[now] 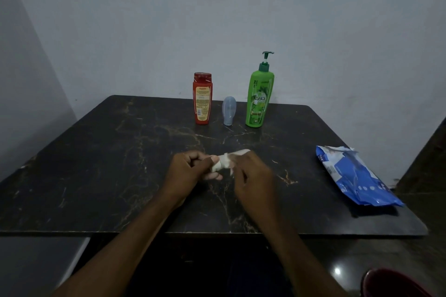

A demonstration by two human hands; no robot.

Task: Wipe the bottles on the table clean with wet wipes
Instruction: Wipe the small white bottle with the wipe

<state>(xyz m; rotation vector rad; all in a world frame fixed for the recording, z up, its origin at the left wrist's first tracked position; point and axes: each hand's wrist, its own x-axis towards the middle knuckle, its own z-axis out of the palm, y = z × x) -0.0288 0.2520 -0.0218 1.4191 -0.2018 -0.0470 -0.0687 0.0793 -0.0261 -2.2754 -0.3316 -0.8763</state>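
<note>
Wet wipe [223, 163]: twisted, long axis L–R, well nearside of upright green bottle [259, 99]; L hand [190, 171] & R hand [253, 173] pinch its ends, fingers curled.

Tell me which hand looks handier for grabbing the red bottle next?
Probably the left hand: the red bottle stands leftmost in the row, nearer that hand, and the right hand could keep the wet wipe both are gripping.

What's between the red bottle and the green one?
A small grey-blue bottle stands narrow end down between the red bottle and the green pump bottle, touching neither, in the head view.
</note>
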